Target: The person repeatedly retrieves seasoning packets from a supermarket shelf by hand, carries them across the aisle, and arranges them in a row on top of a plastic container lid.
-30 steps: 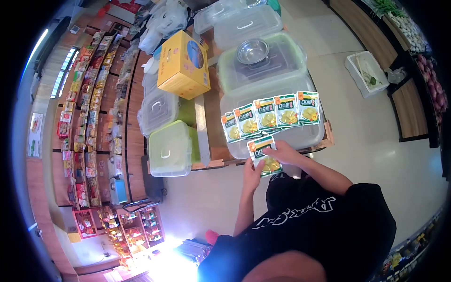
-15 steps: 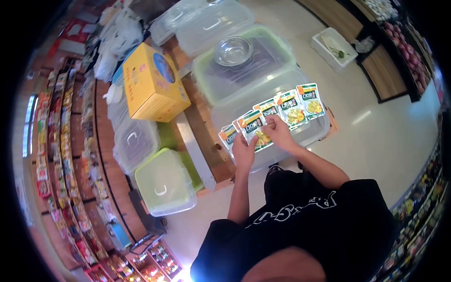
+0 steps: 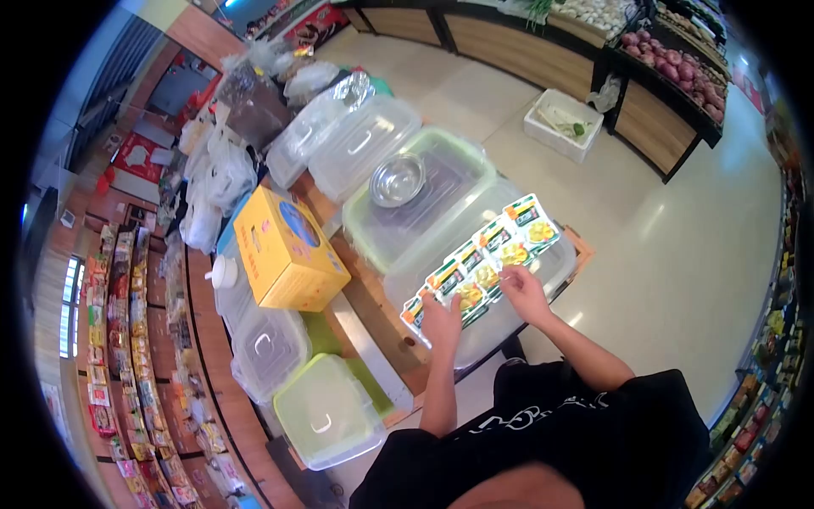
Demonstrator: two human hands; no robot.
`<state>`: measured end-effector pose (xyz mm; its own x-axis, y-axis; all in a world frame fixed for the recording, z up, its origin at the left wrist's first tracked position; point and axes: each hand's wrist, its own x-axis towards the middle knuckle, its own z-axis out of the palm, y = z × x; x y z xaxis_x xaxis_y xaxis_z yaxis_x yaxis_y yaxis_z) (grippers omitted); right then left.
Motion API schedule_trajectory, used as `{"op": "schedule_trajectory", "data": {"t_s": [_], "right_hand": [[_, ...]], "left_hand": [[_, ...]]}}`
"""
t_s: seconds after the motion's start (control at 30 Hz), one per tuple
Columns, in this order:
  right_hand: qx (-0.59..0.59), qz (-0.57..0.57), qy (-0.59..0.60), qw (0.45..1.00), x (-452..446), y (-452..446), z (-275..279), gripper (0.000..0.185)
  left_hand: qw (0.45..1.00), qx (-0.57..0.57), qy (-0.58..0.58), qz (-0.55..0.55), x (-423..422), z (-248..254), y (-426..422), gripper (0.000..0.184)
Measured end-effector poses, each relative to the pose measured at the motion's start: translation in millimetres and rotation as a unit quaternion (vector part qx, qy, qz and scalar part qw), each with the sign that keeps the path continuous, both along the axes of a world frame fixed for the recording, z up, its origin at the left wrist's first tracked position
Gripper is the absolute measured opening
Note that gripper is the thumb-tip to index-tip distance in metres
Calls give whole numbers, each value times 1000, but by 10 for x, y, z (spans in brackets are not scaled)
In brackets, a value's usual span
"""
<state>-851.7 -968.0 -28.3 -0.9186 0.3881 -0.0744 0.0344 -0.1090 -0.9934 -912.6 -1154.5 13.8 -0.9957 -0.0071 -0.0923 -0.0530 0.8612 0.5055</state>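
Observation:
A row of overlapping green, white and yellow packets (image 3: 513, 252) lies on a clear plastic lid (image 3: 415, 284). My left hand (image 3: 442, 321) is on the packets at the row's left end, its thumb raised beside a packet showing yellow food; whether its fingers grip that packet is hard to see. Over the lower edge of the middle packets is my right hand (image 3: 523, 293), with thumb and fingertips drawn together. Anything between those fingertips is too small to make out.
A yellow box (image 3: 292, 254) stands left of the packets. Behind them a metal bowl (image 3: 398, 180) rests on a green-rimmed tub (image 3: 449, 182). Another green-rimmed tub (image 3: 326, 407) sits at the front left. A white foam box (image 3: 564, 123) is on the floor.
The packet held in both hands was lowered onto the left part of the row. My right hand has moved away from it to the right. The view has turned.

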Motion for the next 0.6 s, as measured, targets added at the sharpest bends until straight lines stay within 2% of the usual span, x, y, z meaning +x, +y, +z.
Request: {"op": "schedule_trajectory", "data": {"t_s": [0.03, 0.07, 0.2, 0.3, 0.37, 0.47, 0.53, 0.57, 0.6], "right_hand": [[-10, -9, 4, 1000, 104, 107, 30, 29], [9, -17, 4, 1000, 220, 234, 27, 28], [4, -23, -9, 1000, 878, 840, 46, 26], [14, -5, -23, 1000, 1522, 1370, 155, 24], [60, 9, -51, 997, 2055, 1767, 362, 23], [122, -46, -81, 988, 2866, 2397, 305, 31], [136, -105, -122, 978, 3464, 2720, 304, 34], [131, -136, -138, 972, 3750, 2852, 303, 36], [129, -167, -153, 965, 4038, 2981, 316, 38]], "left_hand": [[1000, -7, 8, 5, 62, 56, 60, 60], [997, -20, 69, -10, 104, -76, 102, 58], [993, 12, 49, -105, 536, 92, 717, 52], [975, 32, -65, -211, 1094, 208, 1383, 51], [950, 45, -82, -299, 1581, 206, 1917, 51], [870, -5, -153, -468, 2287, -51, 2721, 55], [770, -74, -185, -607, 2754, -239, 3218, 59], [710, -119, -234, -654, 2973, -31, 3464, 67], [679, -130, -242, -680, 3177, -42, 3665, 65]]}}
